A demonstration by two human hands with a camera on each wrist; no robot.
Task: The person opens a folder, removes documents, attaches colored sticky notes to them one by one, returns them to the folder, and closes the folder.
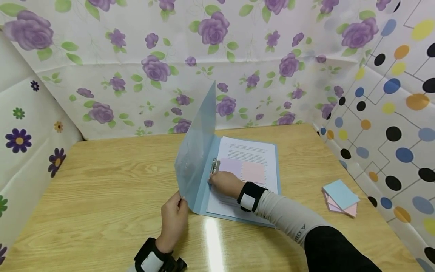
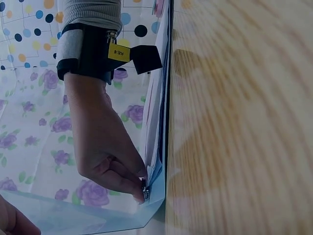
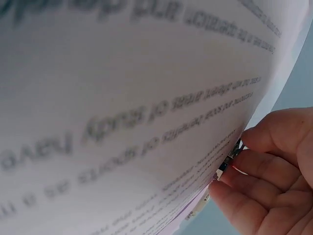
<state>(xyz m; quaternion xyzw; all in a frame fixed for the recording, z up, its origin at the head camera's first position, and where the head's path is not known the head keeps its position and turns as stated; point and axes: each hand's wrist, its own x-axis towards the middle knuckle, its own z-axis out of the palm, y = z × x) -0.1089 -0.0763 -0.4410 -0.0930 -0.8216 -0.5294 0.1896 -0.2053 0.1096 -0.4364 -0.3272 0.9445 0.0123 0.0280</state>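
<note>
A light blue clip folder (image 1: pixel 201 166) lies on the table with its translucent front cover raised. My left hand (image 1: pixel 174 220) pinches the lower corner of that cover between thumb and fingers. Printed sheets (image 1: pixel 251 149) rest inside the folder, with a purple note (image 1: pixel 231 166) and a pink note (image 1: pixel 253 172) on top. My right hand (image 1: pixel 227 184) reaches across the sheets to the metal clip (image 1: pixel 214 166) by the spine. In the right wrist view, the thumb and fingers of the right hand (image 3: pixel 269 176) pinch the clip (image 3: pixel 226 162) at the paper's edge.
A small stack of blue and pink note sheets (image 1: pixel 341 194) lies on the right of the wooden table (image 1: pixel 119 181). Behind stands a flowered cloth wall (image 1: pixel 153 94), and a dotted one (image 1: pixel 391 132) rises at the right.
</note>
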